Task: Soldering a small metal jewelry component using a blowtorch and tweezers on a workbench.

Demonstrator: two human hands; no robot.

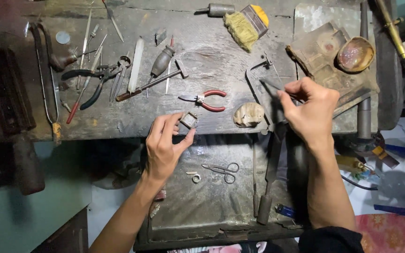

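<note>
My left hand [164,145] pinches a small square metal frame piece [189,120] between thumb and fingertips at the front edge of a worn wooden bench [212,56]. My right hand [311,110] is raised to the right and grips a thin dark tool [272,84] whose tip points up and left, beside a wire saw frame [255,75]. Red-handled pliers [204,100] and a pale lump [248,114] lie on the bench between my hands.
A metal tray [221,206] under the bench holds small scissors [223,171], a ring [196,177] and files. Pliers, tweezers, a small hammer [153,84] and gravers lie at the left. A yellow brush [247,24] and a small bowl [355,54] sit at the back right.
</note>
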